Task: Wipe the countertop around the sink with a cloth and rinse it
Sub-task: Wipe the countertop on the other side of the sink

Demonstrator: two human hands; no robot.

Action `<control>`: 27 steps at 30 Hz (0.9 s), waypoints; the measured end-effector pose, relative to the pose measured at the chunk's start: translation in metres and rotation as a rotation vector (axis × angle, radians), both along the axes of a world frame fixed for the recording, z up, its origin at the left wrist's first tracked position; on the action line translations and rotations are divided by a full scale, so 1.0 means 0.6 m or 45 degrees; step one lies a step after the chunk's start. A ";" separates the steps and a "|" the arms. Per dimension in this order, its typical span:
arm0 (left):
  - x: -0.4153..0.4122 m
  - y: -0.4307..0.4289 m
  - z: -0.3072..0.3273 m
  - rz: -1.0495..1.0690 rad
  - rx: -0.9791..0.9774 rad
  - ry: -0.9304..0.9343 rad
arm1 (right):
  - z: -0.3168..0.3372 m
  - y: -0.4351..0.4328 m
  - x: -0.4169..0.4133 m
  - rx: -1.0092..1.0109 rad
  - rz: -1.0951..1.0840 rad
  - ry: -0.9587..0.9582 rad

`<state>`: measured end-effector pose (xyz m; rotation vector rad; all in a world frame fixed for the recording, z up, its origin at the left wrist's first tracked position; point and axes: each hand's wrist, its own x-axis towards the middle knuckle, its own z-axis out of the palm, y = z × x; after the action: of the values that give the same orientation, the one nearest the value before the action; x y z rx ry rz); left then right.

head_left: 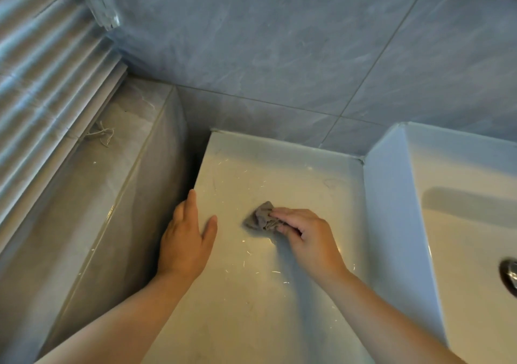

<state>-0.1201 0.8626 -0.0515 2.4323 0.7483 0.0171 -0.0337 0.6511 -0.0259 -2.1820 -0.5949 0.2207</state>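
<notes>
Head view: pale countertop [251,307] beside white sink [461,238]
Right hand [307,235]: fingers pinched on crumpled grey cloth [260,218]
Left hand [184,240]: flat, fingers spread, at counter's left edge

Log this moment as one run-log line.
phase: wiping | right hand: presses cloth on countertop | left hand: flat at counter edge | sink: rinse not started

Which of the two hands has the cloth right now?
The right hand, nearer the sink, presses the crumpled grey cloth under its fingers. The left hand lies flat and empty at the countertop's left edge.
</notes>
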 end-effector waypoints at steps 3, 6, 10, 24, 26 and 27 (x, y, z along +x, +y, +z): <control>0.001 -0.003 -0.004 0.012 0.021 -0.020 | 0.021 0.006 0.062 0.100 -0.154 -0.126; 0.001 -0.004 -0.006 0.025 0.027 -0.025 | 0.018 0.024 0.147 0.068 -0.265 -0.230; 0.002 -0.006 -0.007 0.040 0.053 -0.031 | -0.008 0.050 0.218 -0.045 -0.266 -0.241; 0.006 -0.008 0.000 0.051 0.025 -0.002 | -0.040 0.069 0.184 0.006 -0.090 -0.230; 0.005 -0.007 0.001 0.051 0.023 -0.001 | -0.044 0.076 0.166 0.011 -0.059 -0.247; 0.005 -0.007 0.002 0.052 0.020 -0.002 | -0.046 0.079 0.156 0.021 -0.046 -0.254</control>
<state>-0.1172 0.8581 -0.0506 2.4314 0.7995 0.0407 0.0598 0.6984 -0.0535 -2.2120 -0.6643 -0.0223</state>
